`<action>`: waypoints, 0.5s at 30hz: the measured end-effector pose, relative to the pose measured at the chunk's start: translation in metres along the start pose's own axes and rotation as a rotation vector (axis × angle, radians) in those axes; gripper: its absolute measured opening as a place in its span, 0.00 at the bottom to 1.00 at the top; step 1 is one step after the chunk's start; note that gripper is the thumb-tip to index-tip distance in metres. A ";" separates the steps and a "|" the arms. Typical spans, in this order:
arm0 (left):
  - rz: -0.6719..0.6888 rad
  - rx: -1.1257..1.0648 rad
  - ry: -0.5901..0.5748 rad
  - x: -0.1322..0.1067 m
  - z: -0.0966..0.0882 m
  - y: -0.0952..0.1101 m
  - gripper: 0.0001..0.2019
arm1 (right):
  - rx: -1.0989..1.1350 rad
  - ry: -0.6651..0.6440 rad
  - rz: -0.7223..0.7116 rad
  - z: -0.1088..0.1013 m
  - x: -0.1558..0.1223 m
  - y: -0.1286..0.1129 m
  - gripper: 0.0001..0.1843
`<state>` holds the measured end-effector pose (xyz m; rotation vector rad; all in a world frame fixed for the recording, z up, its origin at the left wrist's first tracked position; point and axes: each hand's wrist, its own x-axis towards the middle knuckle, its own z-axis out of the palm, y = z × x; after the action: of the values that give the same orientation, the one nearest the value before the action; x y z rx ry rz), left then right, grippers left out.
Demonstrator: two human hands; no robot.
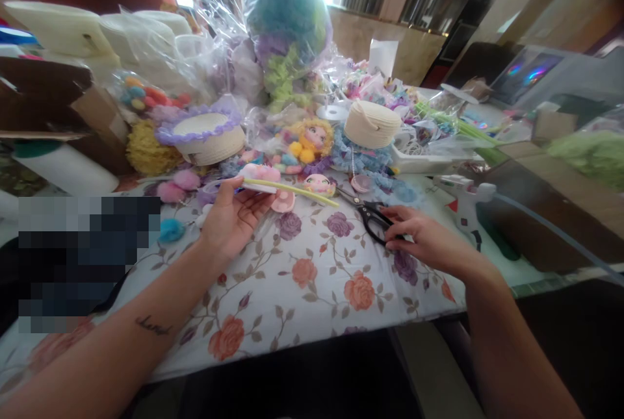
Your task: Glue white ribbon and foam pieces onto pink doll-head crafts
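My left hand [233, 216] pinches a thin yellow-green strip [302, 192] near its left end. The strip points right across the table, and a whitish piece [263, 188] shows under it along the fingers. A pair of black-handled scissors [373, 223] is in my right hand [414, 236], with the fingers at the handle loops. Its blades point up and left, close to the strip's free end. Just behind the strip lie a doll face [319, 184] and pink pompoms [260, 172]. A round pink piece [283, 201] lies beside my left fingertips.
A floral cloth [302, 302] covers the table. Two woven baskets [209, 139] [373, 124], a yellow-haired doll piece [312, 139] and plastic-wrapped supplies crowd the back. A white glue gun [465, 195] and a cardboard box [541, 204] stand right. A blue pompom [171, 230] lies left.
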<state>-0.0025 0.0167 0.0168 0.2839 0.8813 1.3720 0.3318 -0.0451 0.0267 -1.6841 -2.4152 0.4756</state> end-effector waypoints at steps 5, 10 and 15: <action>-0.027 -0.015 -0.008 -0.002 0.000 0.002 0.12 | 0.179 0.043 0.103 -0.001 0.003 -0.003 0.11; -0.007 -0.023 -0.012 0.001 -0.002 0.001 0.13 | 0.157 0.066 0.254 0.014 0.012 -0.009 0.17; 0.029 -0.026 -0.029 0.000 -0.004 -0.001 0.10 | 0.138 0.004 0.290 0.007 0.005 -0.009 0.15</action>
<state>-0.0044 0.0152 0.0138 0.2968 0.8380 1.4025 0.3198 -0.0445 0.0229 -1.9766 -2.0875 0.6597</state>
